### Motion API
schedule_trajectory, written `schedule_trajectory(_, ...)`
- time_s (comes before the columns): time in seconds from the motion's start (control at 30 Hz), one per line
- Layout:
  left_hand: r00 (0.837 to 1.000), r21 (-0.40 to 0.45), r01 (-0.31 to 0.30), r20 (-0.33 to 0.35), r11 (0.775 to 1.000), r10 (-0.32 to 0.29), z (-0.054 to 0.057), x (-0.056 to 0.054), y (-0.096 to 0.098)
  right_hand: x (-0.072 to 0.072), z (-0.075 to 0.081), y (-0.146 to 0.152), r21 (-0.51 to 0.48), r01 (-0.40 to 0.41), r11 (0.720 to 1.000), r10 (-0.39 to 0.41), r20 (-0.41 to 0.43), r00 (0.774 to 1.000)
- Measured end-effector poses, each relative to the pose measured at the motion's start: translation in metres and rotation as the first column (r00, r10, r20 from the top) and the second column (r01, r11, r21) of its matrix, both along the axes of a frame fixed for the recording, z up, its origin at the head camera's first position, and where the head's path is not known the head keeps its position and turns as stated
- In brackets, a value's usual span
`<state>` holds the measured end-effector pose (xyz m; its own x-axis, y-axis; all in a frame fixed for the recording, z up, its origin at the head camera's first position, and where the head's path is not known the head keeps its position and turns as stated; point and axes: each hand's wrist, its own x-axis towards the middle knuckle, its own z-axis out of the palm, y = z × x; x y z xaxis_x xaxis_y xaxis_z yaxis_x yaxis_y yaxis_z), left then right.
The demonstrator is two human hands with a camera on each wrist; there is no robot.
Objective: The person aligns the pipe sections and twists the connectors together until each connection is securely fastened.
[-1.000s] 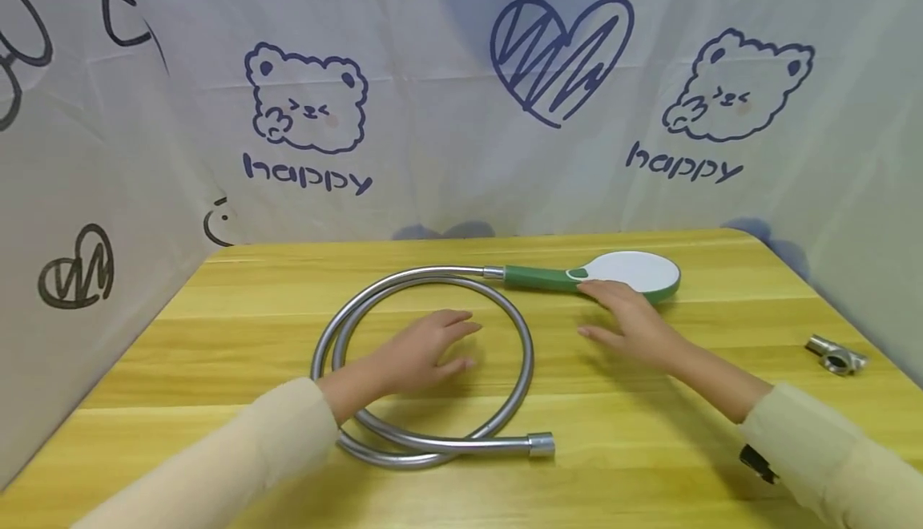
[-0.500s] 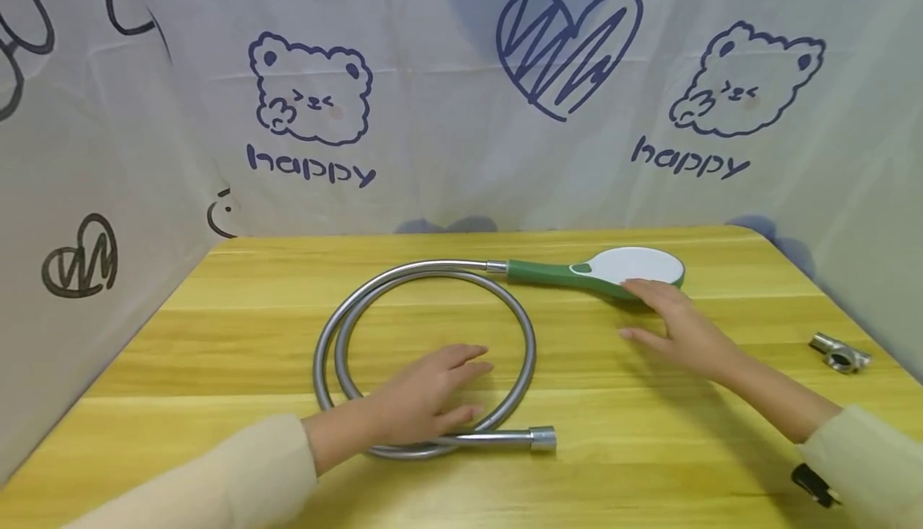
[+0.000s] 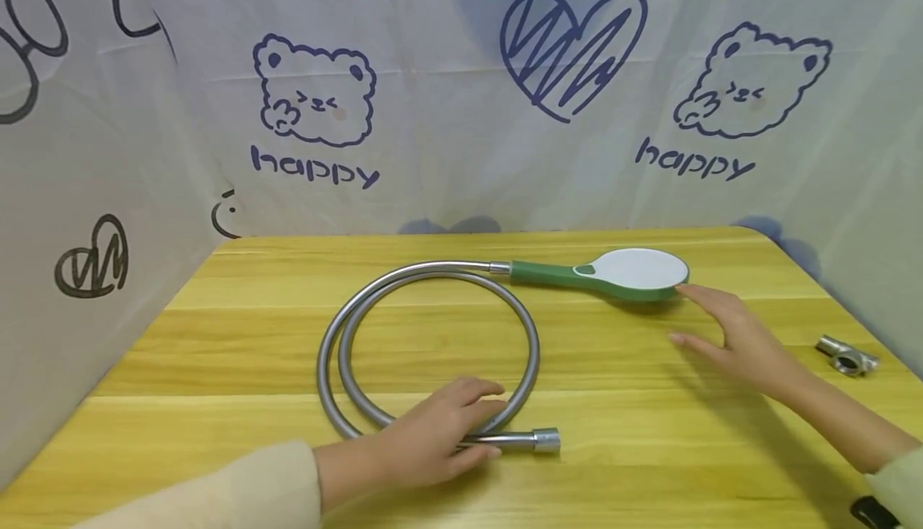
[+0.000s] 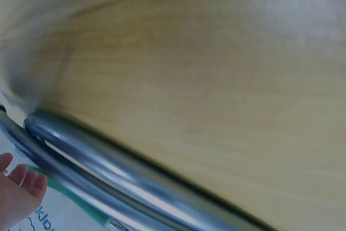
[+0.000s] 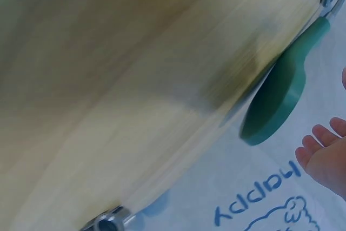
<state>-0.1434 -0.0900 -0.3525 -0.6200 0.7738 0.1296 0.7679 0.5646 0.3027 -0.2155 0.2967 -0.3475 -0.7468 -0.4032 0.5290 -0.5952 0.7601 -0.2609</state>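
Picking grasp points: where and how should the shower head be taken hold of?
Likely mid-length on the green handle, from above, closing across its near and far sides. It is slim and runs sideways, while the broad head lies white face up; the hose joins the handle's left end.

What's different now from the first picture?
The right hand moved right, nearer the metal pipe fitting. The left hand moved back, over the near side of the shower hose. Neither visibly grips anything. The shower hose, shower head and metal pipe fitting stayed put.
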Motion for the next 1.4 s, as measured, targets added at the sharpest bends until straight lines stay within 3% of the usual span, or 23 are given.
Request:
schedule_trajectory(0.23, 0.999, 0.026, 0.015, 0.039, 1.0, -0.016, -0.003, 0.005, 0.008, 0.001, -0.005, 0.02, -0.008, 0.027, 1.0, -0.027, -0.01, 1.0)
schedule_trajectory(0.47, 0.995, 0.055, 0.062, 0.071, 0.997, -0.065, -0.003, 0.006, 0.02, 0.007, -0.004, 0.038, -0.002, 0.084, 0.996, -0.083, 0.079, 0.993)
schedule_trajectory(0.6, 0.994, 0.048, 0.077, 0.073, 0.996, -0.08, -0.004, 0.005, 0.025, 0.009, -0.003, 0.05, 0.004, 0.127, 0.992, -0.126, 0.113, 0.985)
schedule_trajectory(0.83, 0.994, 0.036, 0.095, 0.057, 0.995, -0.097, -0.009, 0.003, 0.03, 0.009, -0.009, 0.065, 0.059, 0.204, 0.977, -0.209, 0.095, 0.973)
schedule_trajectory(1.1, 0.993, 0.035, 0.112, 0.038, 0.993, -0.114, -0.014, 0.0, 0.033, 0.01, -0.011, 0.084, 0.064, 0.226, 0.972, -0.232, 0.108, 0.967)
schedule_trajectory(1.23, 0.994, 0.021, 0.105, 0.037, 0.994, -0.105, -0.016, -0.001, 0.035, 0.01, -0.013, 0.096, 0.124, 0.292, 0.948, -0.304, 0.094, 0.948)
schedule_trajectory(1.4, 0.995, 0.01, 0.092, 0.04, 0.996, -0.092, -0.015, -0.002, 0.037, 0.007, -0.019, 0.113, 0.144, 0.356, 0.923, -0.375, 0.137, 0.917)
